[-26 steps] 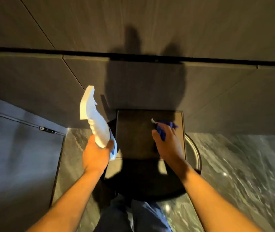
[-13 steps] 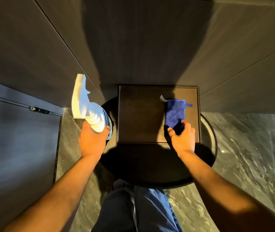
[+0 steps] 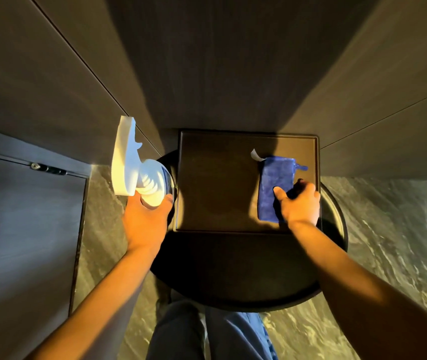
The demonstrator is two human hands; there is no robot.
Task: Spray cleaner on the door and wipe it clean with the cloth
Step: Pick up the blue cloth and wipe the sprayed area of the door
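Observation:
My left hand (image 3: 146,222) grips a spray bottle (image 3: 129,167) with a white trigger head, held upright at the left edge of a round black table (image 3: 233,268). A folded blue cloth (image 3: 274,178) with a white tag lies flat on the right side of a dark square tray (image 3: 215,183) on that table. My right hand (image 3: 300,203) is at the cloth's near right corner, thumb on top and fingers curled at its edge. The grey door (image 3: 25,229) stands to the left, with a small metal fitting (image 3: 48,168) at its top edge.
Dark wood wall panels (image 3: 233,61) rise right behind the table. Grey marble floor (image 3: 389,242) shows on both sides of the table. My legs in blue jeans (image 3: 207,333) stand against the table's near rim.
The view tilted down and closer. My right hand brought the bunched cloth down, laid it flat on the tray and slid to its near right corner. The bottle stayed in my left hand.

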